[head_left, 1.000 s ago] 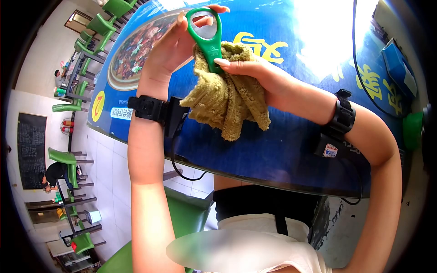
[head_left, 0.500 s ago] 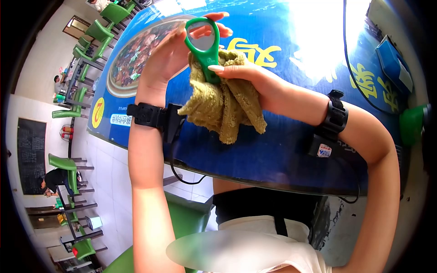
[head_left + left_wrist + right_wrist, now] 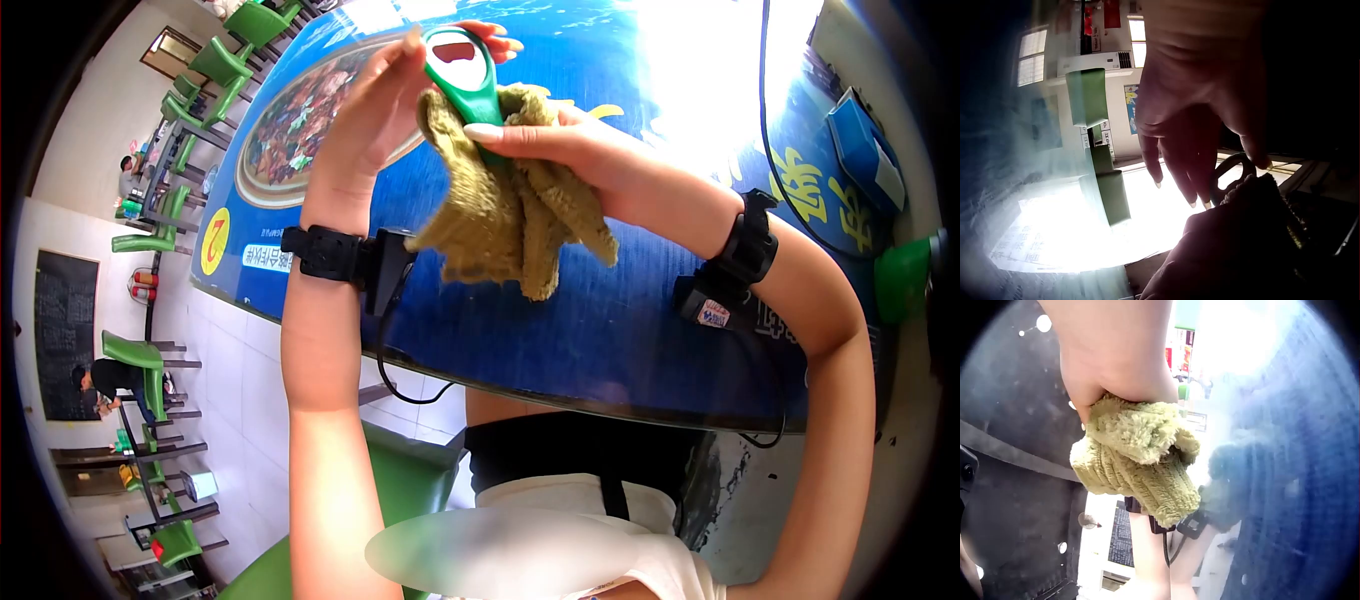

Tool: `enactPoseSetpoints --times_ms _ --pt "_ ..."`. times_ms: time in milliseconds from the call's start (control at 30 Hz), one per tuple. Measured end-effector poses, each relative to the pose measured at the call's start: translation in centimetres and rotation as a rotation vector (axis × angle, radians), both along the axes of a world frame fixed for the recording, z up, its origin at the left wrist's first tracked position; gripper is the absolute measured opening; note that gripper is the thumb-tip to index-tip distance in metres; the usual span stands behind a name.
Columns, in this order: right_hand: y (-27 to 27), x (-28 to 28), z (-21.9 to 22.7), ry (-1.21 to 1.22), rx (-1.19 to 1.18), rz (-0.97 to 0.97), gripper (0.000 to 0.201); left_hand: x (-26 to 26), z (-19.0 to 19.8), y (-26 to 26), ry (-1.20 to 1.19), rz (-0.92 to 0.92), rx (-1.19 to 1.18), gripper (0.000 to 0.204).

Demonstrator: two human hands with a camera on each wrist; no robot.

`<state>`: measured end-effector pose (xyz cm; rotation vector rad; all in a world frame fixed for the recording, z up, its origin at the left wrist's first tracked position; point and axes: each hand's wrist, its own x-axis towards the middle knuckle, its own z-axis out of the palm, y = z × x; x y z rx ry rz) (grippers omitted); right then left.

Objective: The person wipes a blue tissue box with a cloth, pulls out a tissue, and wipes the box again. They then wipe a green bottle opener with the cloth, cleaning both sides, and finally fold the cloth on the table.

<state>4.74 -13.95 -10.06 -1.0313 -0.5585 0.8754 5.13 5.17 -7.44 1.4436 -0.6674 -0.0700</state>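
Observation:
My right hand (image 3: 580, 150) grips a bunched olive-green cloth (image 3: 485, 220) above the table, its thumb on the handle of a green bottle opener (image 3: 480, 105). The opener's ring tilts up and left, with a metal plate inside. Around the ring's left and far side is my left hand (image 3: 375, 115), fingers extended, thumb near the edge. The left wrist view shows this hand (image 3: 1200, 112) from behind, dark, fingers spread beside the ring (image 3: 1215, 184). In the right wrist view the cloth (image 3: 1141, 462) hangs in folds below my right hand (image 3: 1119, 356) and hides its fingertips.
The blue printed table (image 3: 600, 340) lies beneath both hands. A blue box (image 3: 865, 150), a green object (image 3: 905, 280) and a black cable (image 3: 768, 120) are at the right. Green chairs (image 3: 140, 350) and a bent-over person (image 3: 115, 385) appear at the left.
My right hand, the cloth and the opener have shifted right and slightly up since half a second ago, and the ring leans more to the left. My left hand has moved little.

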Motion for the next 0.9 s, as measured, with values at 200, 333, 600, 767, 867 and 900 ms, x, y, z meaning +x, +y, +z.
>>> enactPoseSetpoints --times_ms 200,333,600,767,867,900 --pt "-0.1 -0.1 -0.8 0.173 -0.016 -0.001 0.033 0.5 -0.4 -0.1 0.034 0.146 0.111 0.055" --pt "0.0 0.1 -1.3 0.206 -0.008 -0.049 0.034 1.0 -0.6 1.1 0.080 0.407 0.290 0.044" --pt "0.1 0.3 -1.7 0.236 -0.123 -0.098 0.028 0.3 -0.4 -0.5 0.178 0.412 0.150 0.040" --pt "-0.1 0.4 -1.3 0.266 -0.110 -0.048 0.024 0.5 -1.1 0.0 0.314 0.329 0.064 0.045" --pt "-0.1 0.0 -0.8 0.207 -0.152 -0.002 0.020 0.0 0.2 -0.4 0.242 0.125 0.070 0.055" --pt "-0.1 0.0 -0.8 0.197 -0.177 0.047 0.021 -0.5 0.6 -0.7 0.261 0.099 0.075 0.057"
